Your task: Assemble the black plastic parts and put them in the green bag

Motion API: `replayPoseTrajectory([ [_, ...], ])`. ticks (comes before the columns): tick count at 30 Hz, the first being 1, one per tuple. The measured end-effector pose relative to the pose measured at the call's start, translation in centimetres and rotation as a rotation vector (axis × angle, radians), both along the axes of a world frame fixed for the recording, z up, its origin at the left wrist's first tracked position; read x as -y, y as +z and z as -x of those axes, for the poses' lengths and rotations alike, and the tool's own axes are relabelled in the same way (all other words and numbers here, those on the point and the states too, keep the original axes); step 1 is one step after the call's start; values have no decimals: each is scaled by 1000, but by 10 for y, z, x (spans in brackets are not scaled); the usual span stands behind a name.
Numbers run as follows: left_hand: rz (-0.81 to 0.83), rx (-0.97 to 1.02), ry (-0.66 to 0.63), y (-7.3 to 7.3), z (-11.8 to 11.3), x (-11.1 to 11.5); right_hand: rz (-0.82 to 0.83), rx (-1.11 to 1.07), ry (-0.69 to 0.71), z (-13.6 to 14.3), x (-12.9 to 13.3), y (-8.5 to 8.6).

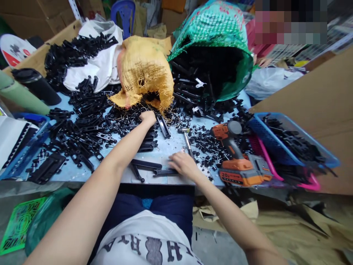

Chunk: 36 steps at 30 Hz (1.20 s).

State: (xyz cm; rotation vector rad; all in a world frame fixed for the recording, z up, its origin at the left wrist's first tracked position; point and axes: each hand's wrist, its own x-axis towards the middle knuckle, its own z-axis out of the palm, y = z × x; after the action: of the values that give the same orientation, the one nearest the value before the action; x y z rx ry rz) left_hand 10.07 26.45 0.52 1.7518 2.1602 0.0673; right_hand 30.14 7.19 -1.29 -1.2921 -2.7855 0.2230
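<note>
Your left hand (149, 117) reaches to the heap of small black parts (125, 118) at the mouth of the yellow sack (146, 70); its fingertips are hidden, so whether they pinch anything cannot be told. Your right hand (184, 165), blurred, lies near the table's front edge at the right end of a long black bar (167, 172); whether its fingers grip the bar or are spread cannot be told. Just beyond that hand lies a hammer (187, 141); farther right, an orange cordless power tool (238, 162) stands upright on its battery.
</note>
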Motion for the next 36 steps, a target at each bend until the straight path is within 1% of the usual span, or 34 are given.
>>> replayPoseTrajectory([
  [3, -21, -21, -6, -2, -5, 6, -70, 13, -204, 1, -56, 5],
  [5, -77, -35, -37, -1, -1, 17, -131, 65, -383, 6, -97, 4],
  [6, -106, -41, -55, 1, 4, 24, -145, 103, -451, 9, -115, 2],
  [8, -184, -45, -106, 8, 19, 43, -149, 160, -518, 17, -140, 0],
  [10, -291, -32, -172, 15, 43, 70, -128, 172, -508, 23, -148, -2],
  [12, -381, 2, -240, 22, 70, 105, -122, 156, -489, 25, -142, -2],
  [13, -388, 31, -267, 23, 83, 125, -128, 137, -479, 24, -135, -2],
  [15, -332, 80, -317, 21, 103, 164, -141, 71, -446, 21, -115, -4],
  [17, -246, 129, -362, 15, 113, 197, -127, -6, -397, 15, -93, -6],
  [19, -194, 168, -397, 5, 112, 219, -78, -54, -346, 11, -73, -10],
  [20, -189, 172, -407, 1, 109, 225, -52, -68, -323, 9, -64, -11],
  [22, -202, 134, -406, -6, 102, 230, -15, -91, -286, 7, -52, -12],
  [24, -217, 54, -398, -9, 97, 232, -9, -121, -270, 6, -44, -12],
  [26, -212, -44, -419, -9, 94, 234, -25, -160, -263, 6, -41, -11],
  [28, -196, -116, -494, -8, 92, 238, -35, -197, -239, 10, -42, -10],
  [30, -196, -136, -574, -8, 90, 243, -32, -212, -213, 18, -44, -9],
  [31, -204, -132, -594, -9, 89, 244, -35, -205, -217, 23, -45, -9],
  [33, -254, -124, -580, -12, 86, 245, -67, -164, -273, 34, -50, -10],
  [36, -441, -58, -506, -23, 84, 245, -148, -71, -414, 42, -57, -13],
])
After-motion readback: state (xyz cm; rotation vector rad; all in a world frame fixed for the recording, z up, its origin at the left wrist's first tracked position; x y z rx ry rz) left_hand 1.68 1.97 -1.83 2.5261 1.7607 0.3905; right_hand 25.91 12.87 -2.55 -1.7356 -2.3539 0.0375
